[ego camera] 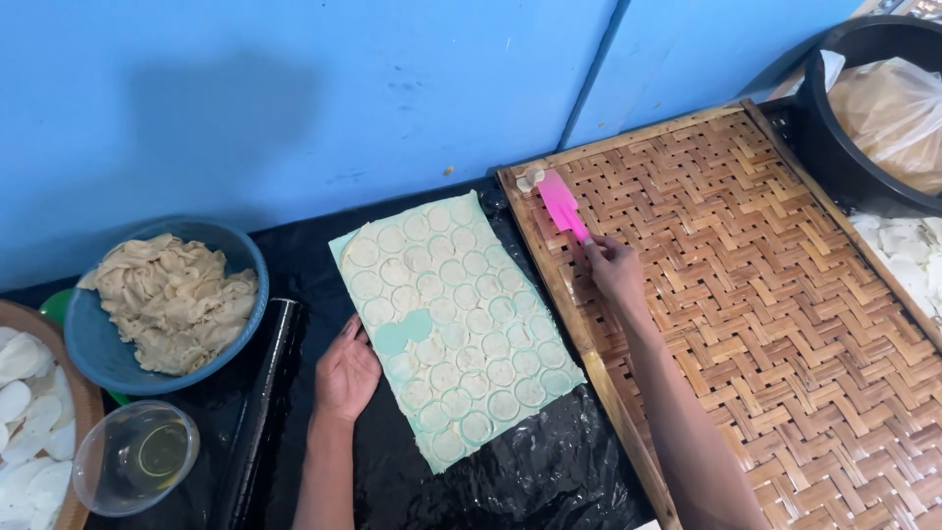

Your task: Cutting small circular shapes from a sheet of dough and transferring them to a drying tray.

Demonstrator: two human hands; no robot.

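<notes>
A rolled dough sheet (pixel 456 324), scored into several round pieces, lies on a pale green mat on black plastic. Two rounds are gone near its left edge, baring the mat. My left hand (pixel 345 371) rests flat with fingers together at the sheet's left edge. My right hand (pixel 613 268) grips a pink spatula (pixel 562 204) over the far left corner of a woven bamboo tray (pixel 775 324). A small dough round (pixel 531 179) sits at the spatula's tip on that corner.
A blue bowl (pixel 98 345) of dough scraps stands at left, with a black rolling pin (pixel 263 402) beside it. A clear cup (pixel 135 458) and a basket of white rounds (pixel 29 432) are at bottom left. A black tub (pixel 834 147) with a plastic bag sits top right.
</notes>
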